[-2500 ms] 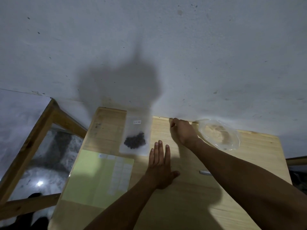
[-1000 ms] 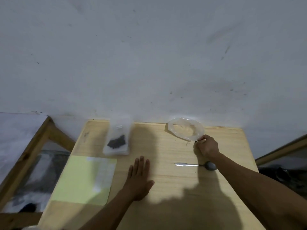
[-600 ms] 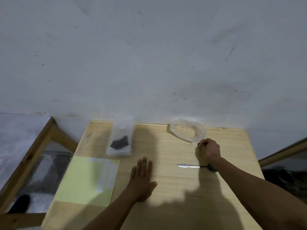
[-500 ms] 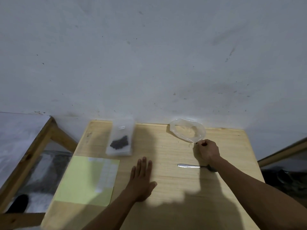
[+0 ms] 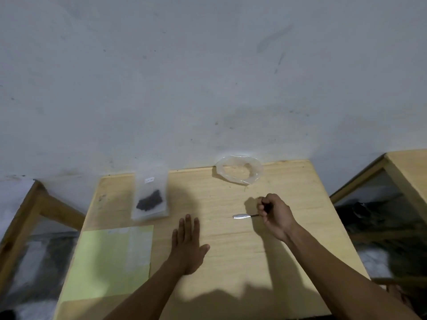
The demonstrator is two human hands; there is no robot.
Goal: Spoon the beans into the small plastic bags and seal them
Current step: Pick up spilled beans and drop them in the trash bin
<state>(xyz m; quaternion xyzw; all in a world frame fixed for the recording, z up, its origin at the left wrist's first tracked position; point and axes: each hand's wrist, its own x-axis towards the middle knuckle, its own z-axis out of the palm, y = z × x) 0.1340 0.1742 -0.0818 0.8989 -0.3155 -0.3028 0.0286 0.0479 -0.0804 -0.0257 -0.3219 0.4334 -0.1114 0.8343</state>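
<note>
A clear zip bag [image 5: 151,192] with a clump of dark beans [image 5: 149,200] lies at the table's far left. A metal spoon [image 5: 242,216] lies right of centre, handle pointing left. My right hand [image 5: 276,215] is curled into a fist over the spoon's right end, which it hides. My left hand [image 5: 187,244] rests flat on the wood, fingers together, holding nothing. Several small empty plastic bags [image 5: 136,245] lie on a yellow-green sheet [image 5: 101,262] at the near left. A crumpled clear plastic dish [image 5: 239,169] sits at the far edge.
The wooden table [image 5: 231,273] stands against a grey-white wall [image 5: 208,77]. A wooden frame [image 5: 27,218] stands to the left, and another wooden table [image 5: 406,167] to the right with dark clutter under it.
My right hand came back from the clear dish's rim and closed over the spoon's right end. The left hand stayed flat. The camera swung slightly, so the table sits lower in view.
</note>
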